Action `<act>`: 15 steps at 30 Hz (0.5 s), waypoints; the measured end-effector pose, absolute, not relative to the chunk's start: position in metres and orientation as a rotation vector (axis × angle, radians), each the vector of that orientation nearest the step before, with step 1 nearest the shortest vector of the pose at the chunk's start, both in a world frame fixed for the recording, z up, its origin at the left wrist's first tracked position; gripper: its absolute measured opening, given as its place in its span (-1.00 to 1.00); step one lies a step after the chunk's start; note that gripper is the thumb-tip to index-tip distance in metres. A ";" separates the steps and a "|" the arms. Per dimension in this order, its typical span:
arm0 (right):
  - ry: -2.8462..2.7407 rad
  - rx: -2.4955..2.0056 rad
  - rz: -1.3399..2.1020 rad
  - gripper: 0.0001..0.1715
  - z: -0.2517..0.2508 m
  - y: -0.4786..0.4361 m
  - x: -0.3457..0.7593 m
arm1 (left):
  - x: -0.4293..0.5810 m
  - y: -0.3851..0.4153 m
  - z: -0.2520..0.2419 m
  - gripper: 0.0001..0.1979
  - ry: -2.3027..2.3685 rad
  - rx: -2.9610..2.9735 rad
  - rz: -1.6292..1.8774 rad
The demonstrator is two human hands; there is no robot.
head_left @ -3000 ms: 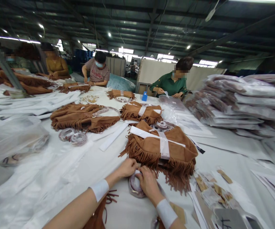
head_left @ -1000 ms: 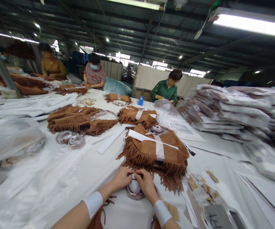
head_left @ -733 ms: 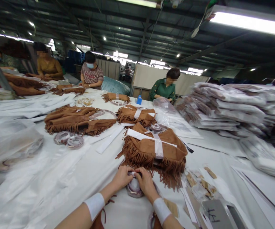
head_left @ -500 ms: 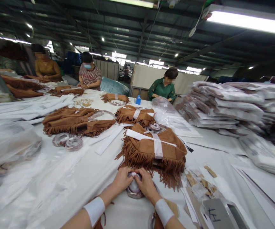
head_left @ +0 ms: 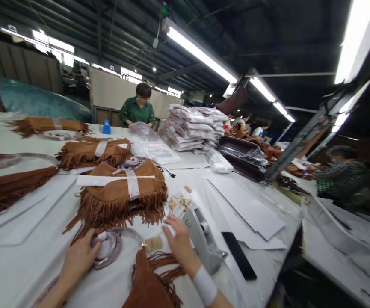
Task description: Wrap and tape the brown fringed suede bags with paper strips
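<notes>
My left hand lies at the lower left with its fingers closed on a coiled strap wrapped in clear plastic. Just behind the coil sits a brown fringed bag bound with white paper bands. My right hand reaches to the right and pinches a small white piece at its fingertips, next to a heap of small tan tags in clear packets. A single tan tag lies between my hands. A second brown fringed piece lies near my right wrist.
A grey tape dispenser stands beside my right hand, a flat black object beyond it. White sheets cover the right side. Stacked bagged goods, more fringed bags, a person in green and a seated person are around.
The view has swung to the right. My right hand has left the coiled strap and moved right to the tags by the tape dispenser. My left hand stays on the coil.
</notes>
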State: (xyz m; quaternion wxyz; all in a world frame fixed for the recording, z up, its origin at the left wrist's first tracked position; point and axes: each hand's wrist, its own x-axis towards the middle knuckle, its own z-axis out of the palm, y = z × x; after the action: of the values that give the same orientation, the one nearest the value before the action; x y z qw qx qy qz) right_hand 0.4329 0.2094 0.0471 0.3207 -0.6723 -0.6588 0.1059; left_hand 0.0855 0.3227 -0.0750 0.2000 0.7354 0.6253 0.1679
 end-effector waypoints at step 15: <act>-0.944 -2.141 0.653 -0.52 0.069 0.102 0.557 | 0.083 0.317 -0.068 -0.68 1.685 2.050 0.496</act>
State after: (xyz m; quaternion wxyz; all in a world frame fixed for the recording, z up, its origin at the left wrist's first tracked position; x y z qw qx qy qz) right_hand 0.5571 0.1017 0.0693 0.3486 -0.8261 -0.3642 0.2518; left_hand 0.0829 0.3172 -0.0676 0.2191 0.7409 0.6091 0.1792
